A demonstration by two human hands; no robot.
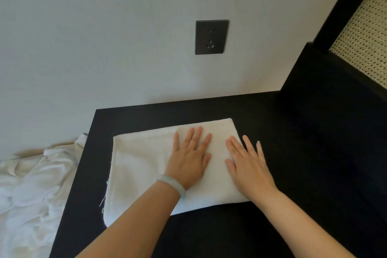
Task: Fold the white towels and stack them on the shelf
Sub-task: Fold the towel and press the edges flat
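Left hand (189, 158) and right hand (248, 162) lie flat, fingers spread, gripping nothing, on the folded towel (142, 165) on the counter (293, 153); wall socket (211, 37) at twelve o'clock.

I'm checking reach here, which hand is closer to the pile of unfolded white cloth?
Left. The left hand presses mid-towel, on the side toward the crumpled pile; the right hand lies at the towel's far edge.
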